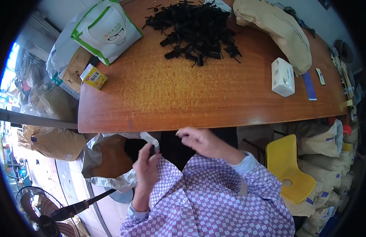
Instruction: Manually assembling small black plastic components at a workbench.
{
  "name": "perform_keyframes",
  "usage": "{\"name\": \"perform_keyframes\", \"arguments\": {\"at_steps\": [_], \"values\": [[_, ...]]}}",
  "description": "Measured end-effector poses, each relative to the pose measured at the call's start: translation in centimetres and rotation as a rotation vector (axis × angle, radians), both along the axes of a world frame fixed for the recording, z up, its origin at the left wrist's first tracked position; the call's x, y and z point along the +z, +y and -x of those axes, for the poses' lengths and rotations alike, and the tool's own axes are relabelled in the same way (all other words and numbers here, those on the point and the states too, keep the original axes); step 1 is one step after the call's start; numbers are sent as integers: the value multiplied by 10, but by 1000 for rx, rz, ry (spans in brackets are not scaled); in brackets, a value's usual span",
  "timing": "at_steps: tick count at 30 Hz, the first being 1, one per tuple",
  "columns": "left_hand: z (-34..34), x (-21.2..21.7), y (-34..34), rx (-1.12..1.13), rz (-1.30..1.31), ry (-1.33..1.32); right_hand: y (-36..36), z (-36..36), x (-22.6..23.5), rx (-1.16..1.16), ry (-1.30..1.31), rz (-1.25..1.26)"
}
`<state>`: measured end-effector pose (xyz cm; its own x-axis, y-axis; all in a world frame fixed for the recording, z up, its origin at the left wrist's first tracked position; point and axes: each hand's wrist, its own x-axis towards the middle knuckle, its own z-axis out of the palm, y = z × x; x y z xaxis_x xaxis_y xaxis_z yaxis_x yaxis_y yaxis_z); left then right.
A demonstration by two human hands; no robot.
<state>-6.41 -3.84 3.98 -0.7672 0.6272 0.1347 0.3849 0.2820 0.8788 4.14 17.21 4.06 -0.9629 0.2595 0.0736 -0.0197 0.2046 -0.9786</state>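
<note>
L hand (146, 172) by sack (117, 181) mouth; R hand (209, 144) at tabletop (151, 91) edge

Obs: your L hand is up just right of the sack's mouth, thumb & index close tog., something small/dark at the tips. Can't tell if that's a gripped pc or dark bkgd. Your R hand is at the tabletop's near edge, a bit blurred; fingers loosely curled, thumb apart, nothing visible in them. Contact w/ edge: can't tell.

Loc: black pcs (194, 33) heaped at far side of tabletop, approx. mid; more black matl. (132, 149) inside sack, R side.

Tech. (judgement): keep L wrist clear of the crumpled rim, it could snag. Work over the mouth, not the gap beside it. Thin stems on the pcs look apt to tangle; take few at a time, separate gently.
</note>
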Motion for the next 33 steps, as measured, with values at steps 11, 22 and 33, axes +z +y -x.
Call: {"name": "perform_keyframes", "arguments": {"at_steps": [11, 22, 33], "values": [[76, -51, -68, 177, 549, 134, 171, 105, -2, -591, -361, -882], [79, 14, -39, -92, 427, -289, 142, 87, 6, -386, -150, -898], [70, 10, 117, -633, -220, -1304, 82, 28, 29, 69, 331, -1171]]}}
